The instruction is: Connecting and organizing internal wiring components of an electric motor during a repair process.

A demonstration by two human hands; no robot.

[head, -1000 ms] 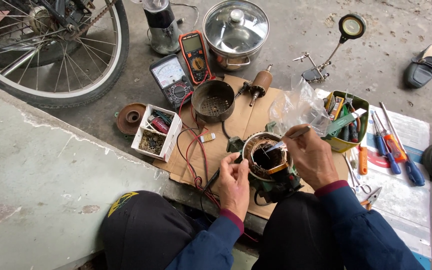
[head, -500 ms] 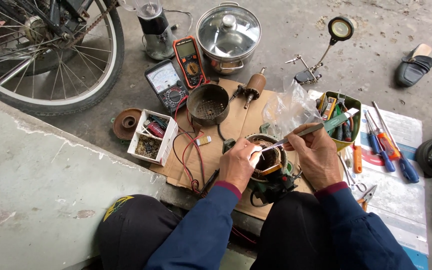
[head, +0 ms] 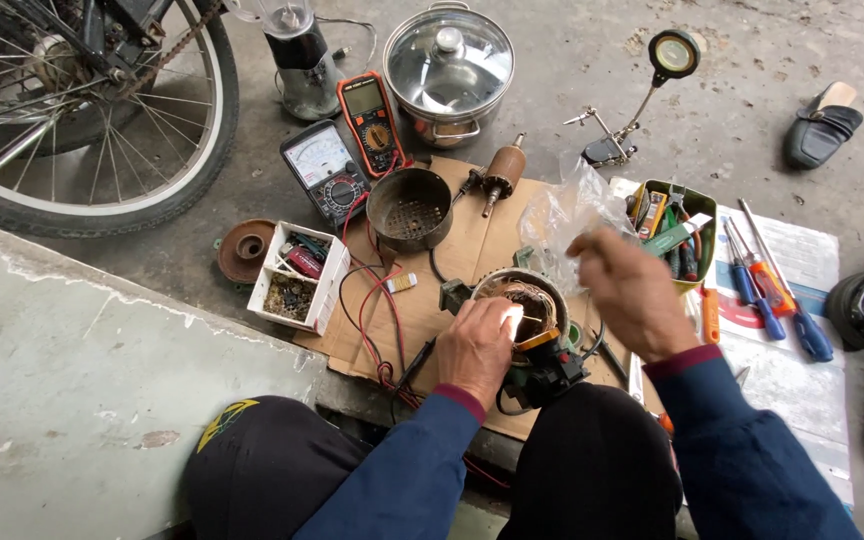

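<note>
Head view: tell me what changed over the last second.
The right hand lifted off the motor, up and to the right, toward the plastic bag; it is blurred, so whether it keeps the thin tool it held is unclear. The left hand stayed on the motor's rim. The meters, pot, strainer and screwdrivers did not move; only the camera shifted.

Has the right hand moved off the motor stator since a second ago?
Yes. The right hand has lifted off the motor stator and swung right, toward the green tool tray.
</note>
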